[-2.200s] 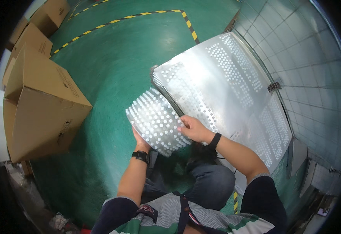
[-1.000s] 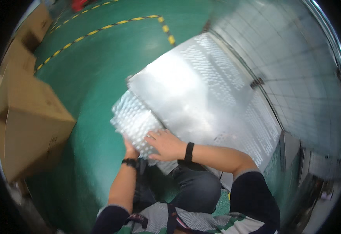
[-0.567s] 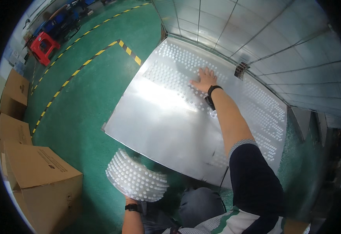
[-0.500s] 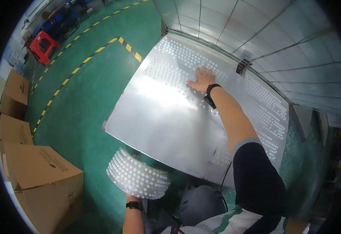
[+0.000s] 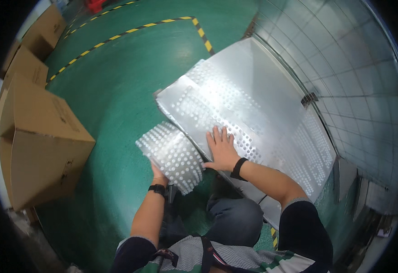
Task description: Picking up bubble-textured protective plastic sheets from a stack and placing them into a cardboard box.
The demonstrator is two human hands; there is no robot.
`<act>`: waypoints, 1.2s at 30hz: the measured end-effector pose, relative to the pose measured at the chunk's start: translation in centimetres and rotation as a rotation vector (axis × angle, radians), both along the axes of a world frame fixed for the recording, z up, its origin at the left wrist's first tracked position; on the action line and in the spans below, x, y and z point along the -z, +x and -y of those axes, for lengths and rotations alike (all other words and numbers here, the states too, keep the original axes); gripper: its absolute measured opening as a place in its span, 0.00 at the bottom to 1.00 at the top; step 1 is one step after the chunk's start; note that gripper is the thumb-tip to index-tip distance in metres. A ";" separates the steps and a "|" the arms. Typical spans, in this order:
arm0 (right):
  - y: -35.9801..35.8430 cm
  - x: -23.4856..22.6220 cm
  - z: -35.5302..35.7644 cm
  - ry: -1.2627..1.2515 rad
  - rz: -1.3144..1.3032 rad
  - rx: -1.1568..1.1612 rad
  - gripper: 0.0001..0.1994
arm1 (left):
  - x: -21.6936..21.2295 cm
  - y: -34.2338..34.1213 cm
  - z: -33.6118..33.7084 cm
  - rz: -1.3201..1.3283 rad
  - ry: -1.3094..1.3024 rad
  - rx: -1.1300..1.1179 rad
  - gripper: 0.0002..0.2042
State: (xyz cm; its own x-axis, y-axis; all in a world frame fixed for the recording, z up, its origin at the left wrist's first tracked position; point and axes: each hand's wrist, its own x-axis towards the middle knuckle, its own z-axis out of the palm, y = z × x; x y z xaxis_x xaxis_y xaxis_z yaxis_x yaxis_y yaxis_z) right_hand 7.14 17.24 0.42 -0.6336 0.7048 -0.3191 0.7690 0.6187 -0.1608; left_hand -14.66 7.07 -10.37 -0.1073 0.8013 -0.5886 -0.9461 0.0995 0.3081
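Our left hand point(image 5: 158, 172), mostly hidden, grips the dimpled tray point(image 5: 171, 155); our right hand point(image 5: 221, 150) lies flat, released, on the sheet's point(image 5: 253, 113) near edge.

Studded clear tray stack point(image 5: 174, 157) – tilted, beside the large perforated metal sheet point(image 5: 253, 118).

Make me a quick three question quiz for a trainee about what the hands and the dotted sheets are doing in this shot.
1. True or false: the right hand lies flat, fingers spread, on the large metal sheet.
2. Which hand holds the small curved studded sheet? A) left B) right C) neither
3. Fill in: the cardboard boxes stand on the green floor to the person's ____.

Key
1. True.
2. A: the left hand grips it from underneath, at its near edge.
3. Left.
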 end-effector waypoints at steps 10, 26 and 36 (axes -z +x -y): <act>-4.3 0.3 0.7 0.147 -0.437 0.036 0.24 | 0.3 0.7 0.0 -0.056 -0.056 -0.075 0.34; -0.8 0.4 -7.3 0.038 0.043 0.322 0.46 | -0.3 -1.7 0.7 -0.008 -0.011 -0.008 0.36; -4.6 -0.6 -0.7 0.070 -0.358 0.110 0.25 | 0.3 -2.2 1.6 -0.085 0.020 -0.069 0.37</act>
State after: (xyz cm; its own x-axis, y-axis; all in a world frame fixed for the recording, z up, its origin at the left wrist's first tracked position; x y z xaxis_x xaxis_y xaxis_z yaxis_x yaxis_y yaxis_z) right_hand 2.51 17.92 1.04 -0.6153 0.7873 -0.0399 0.7345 0.5543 -0.3915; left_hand -16.86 5.44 -10.65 -0.2116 0.8016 -0.5592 -0.9210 0.0280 0.3886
